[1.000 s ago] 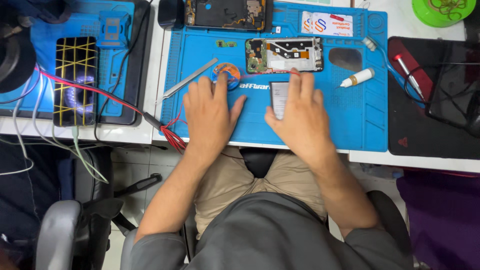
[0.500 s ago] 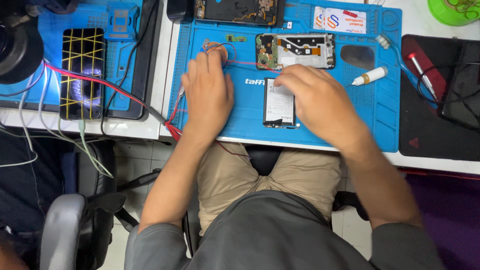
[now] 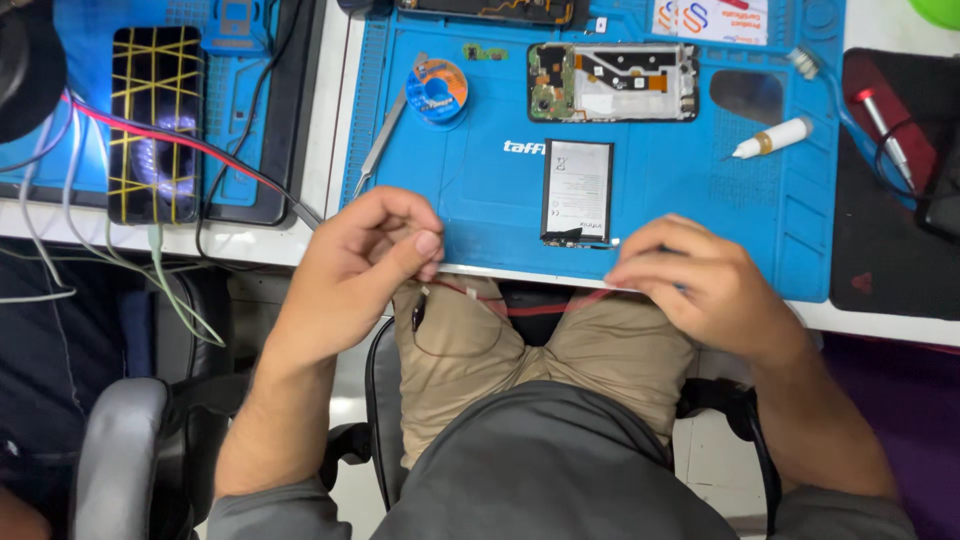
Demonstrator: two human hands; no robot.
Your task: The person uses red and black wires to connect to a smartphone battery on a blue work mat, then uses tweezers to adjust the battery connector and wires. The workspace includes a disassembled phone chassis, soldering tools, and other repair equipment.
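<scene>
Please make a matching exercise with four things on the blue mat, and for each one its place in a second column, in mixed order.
1. flat battery
2. opened phone
3. solder wick spool
4. white tube

a. right part of the blue mat, lying slanted
b. upper middle, above the battery
c. middle, near the front edge
d. upper left, beside the tweezers

Pairs: 1-c, 2-b, 3-d, 4-a
</scene>
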